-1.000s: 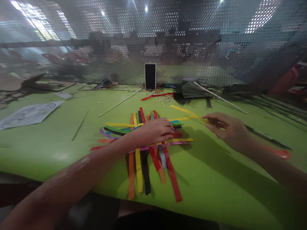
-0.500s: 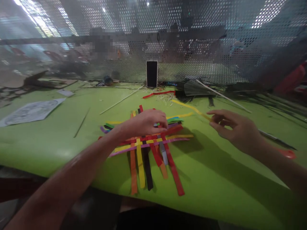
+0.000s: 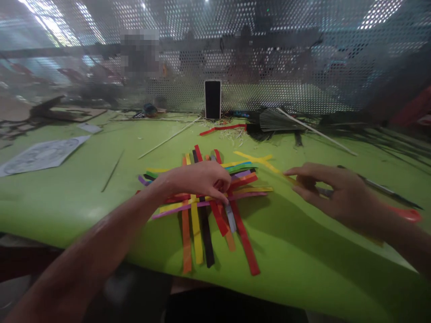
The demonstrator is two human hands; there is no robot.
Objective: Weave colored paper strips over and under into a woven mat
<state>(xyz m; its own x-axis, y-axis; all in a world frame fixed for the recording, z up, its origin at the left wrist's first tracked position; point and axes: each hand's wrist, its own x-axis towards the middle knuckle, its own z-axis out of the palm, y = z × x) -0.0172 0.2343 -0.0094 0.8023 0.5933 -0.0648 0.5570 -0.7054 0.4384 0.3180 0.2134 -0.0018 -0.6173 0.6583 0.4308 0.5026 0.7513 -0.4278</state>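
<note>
Coloured flat strips, crossing over and under one another, form a loose woven mat [image 3: 196,233] in front of me. My left hand [image 3: 205,179] rests on its middle, fingers curled and thumb pressed down by the grey strip [image 3: 230,218]; the fingertips are partly hidden. To the right, my right hand [image 3: 325,186] pinches a yellow strip [image 3: 269,166] between thumb and forefinger. That strip's far end points away to the left and crosses the end of another yellow strip in the mat. Several strip tails hang toward the table's front edge.
A phone [image 3: 213,99] stands upright by the perforated metal screen [image 3: 182,58]. A red strip [image 3: 222,128] lies before it. At right are a bundle of dark stalks [image 3: 276,121], a pen-like tool [image 3: 390,188] and a red-orange object [image 3: 406,214]. A printed sheet [image 3: 45,154] lies left.
My right hand has moved slightly nearer to me, drawing the yellow strip's far end down over the mat's yellow strip. My left thumb has come down onto the weave near the grey strip.
</note>
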